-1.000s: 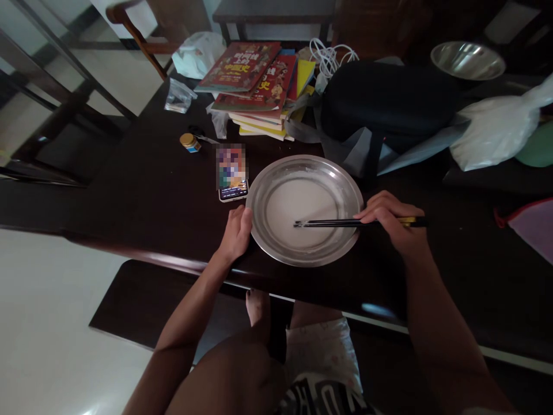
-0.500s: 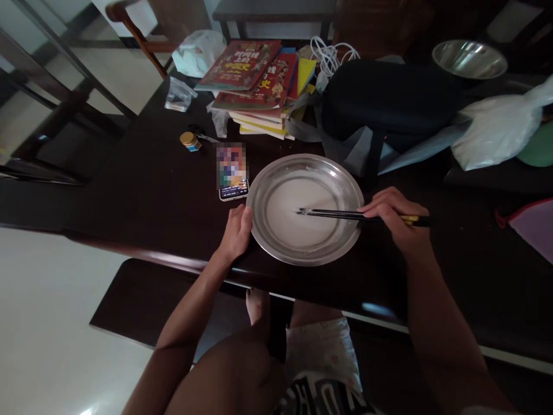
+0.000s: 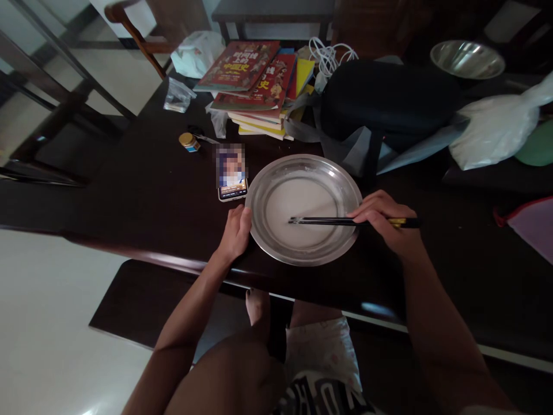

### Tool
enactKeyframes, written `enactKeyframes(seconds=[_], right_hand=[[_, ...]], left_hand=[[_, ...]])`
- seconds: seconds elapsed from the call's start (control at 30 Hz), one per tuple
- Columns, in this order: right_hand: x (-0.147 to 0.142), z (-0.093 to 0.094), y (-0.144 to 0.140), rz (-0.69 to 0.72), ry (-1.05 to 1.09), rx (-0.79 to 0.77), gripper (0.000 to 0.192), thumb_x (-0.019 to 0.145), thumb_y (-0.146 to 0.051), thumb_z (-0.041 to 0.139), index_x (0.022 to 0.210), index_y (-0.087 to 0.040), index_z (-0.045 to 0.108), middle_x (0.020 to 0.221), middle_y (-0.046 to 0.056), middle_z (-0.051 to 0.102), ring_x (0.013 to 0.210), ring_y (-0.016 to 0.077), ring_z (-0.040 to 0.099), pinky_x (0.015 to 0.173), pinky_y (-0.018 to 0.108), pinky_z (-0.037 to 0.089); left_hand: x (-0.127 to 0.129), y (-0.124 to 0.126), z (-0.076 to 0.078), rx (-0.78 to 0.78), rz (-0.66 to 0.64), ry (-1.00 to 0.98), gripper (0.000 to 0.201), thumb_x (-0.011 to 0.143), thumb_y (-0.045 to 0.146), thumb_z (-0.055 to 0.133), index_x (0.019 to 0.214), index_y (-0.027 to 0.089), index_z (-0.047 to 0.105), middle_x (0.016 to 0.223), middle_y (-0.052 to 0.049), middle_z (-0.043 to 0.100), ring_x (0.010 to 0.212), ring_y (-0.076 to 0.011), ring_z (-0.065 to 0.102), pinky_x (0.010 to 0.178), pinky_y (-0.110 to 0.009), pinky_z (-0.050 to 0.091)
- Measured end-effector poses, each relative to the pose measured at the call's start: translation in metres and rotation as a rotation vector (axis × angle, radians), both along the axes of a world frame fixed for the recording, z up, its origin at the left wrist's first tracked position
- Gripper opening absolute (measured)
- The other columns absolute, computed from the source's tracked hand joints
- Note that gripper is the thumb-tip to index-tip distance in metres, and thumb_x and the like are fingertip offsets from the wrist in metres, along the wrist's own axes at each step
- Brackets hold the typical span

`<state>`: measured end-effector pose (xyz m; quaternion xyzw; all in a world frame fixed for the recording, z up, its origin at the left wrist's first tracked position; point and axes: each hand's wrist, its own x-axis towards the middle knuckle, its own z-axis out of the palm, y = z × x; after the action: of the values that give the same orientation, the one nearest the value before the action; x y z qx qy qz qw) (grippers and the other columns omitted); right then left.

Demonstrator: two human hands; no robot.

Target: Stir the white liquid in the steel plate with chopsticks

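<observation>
A wide metal basin (image 3: 262,239) stands on the dark table, with a milky white liquid (image 3: 302,199) in its bottom. My left hand (image 3: 237,230) is closed on the basin's left rim, thumb on the edge; its other fingers are partly hidden. In my right hand (image 3: 386,222) is a pair of black chopsticks (image 3: 324,221), held over the basin's right rim. Their whitened tips dip into the liquid left of its middle. Just beyond my left hand lies a lit phone (image 3: 233,191), its screen partly blurred out.
Behind the basin are stacked books (image 3: 242,66), a black case (image 3: 389,98) and a coiled white cable (image 3: 330,57). A small jar (image 3: 189,142) and scissors (image 3: 205,137) lie left. To the right are a white plastic bag (image 3: 492,132) and a metal bowl (image 3: 469,59).
My right hand has shifted left and slightly toward me, carrying the chopstick tips the same way through the liquid. My left hand and the basin stay nearly in place.
</observation>
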<state>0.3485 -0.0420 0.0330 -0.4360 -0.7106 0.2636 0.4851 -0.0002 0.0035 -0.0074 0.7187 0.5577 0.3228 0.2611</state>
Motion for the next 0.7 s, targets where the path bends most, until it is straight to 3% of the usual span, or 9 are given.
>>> enactKeyframes(seconds=[0.17,0.33,0.47,0.7], right_hand=[[0.0002,0.0006,-0.0003,-0.06,0.06,0.026,0.029,0.101,-0.022,0.06,0.082,-0.03,0.08,0.08,0.0,0.08,0.081,0.0203,0.065,0.075,0.04,0.053],[0.0004,-0.0003,-0.0006,-0.01,-0.017,-0.012,0.024,0.101,-0.026,0.062,0.087,-0.032,0.081,0.087,0.0,0.082,0.087,0.0227,0.069,0.08,0.044,0.055],[0.0015,-0.0012,-0.0009,-0.085,0.04,0.006,0.029,0.102,-0.029,0.061,0.081,-0.03,0.08,0.081,0.002,0.08,0.082,0.0227,0.068,0.077,0.044,0.055],[0.0,0.0,-0.001,-0.027,-0.001,-0.004,0.025,0.101,-0.028,0.062,0.086,-0.033,0.081,0.086,0.001,0.081,0.086,0.0233,0.068,0.079,0.044,0.055]], left_hand=[[-0.0003,-0.0004,-0.0004,-0.011,-0.013,-0.019,0.073,0.1,0.08,0.018,0.062,0.025,0.047,0.066,-0.006,0.055,0.069,-0.0222,0.054,0.075,-0.042,0.05],[-0.0008,-0.0007,-0.0001,-0.004,-0.027,-0.009,0.074,0.1,0.08,0.016,0.064,0.024,0.048,0.067,-0.006,0.056,0.069,-0.0224,0.055,0.076,-0.042,0.052],[-0.0011,-0.0005,-0.0011,-0.002,-0.02,0.002,0.073,0.1,0.079,0.016,0.064,0.024,0.048,0.068,-0.007,0.058,0.071,-0.023,0.057,0.078,-0.042,0.052],[-0.0004,-0.0008,-0.0008,-0.028,-0.002,0.018,0.072,0.101,0.078,0.016,0.066,0.024,0.049,0.071,-0.008,0.059,0.072,-0.0231,0.056,0.079,-0.043,0.051]])
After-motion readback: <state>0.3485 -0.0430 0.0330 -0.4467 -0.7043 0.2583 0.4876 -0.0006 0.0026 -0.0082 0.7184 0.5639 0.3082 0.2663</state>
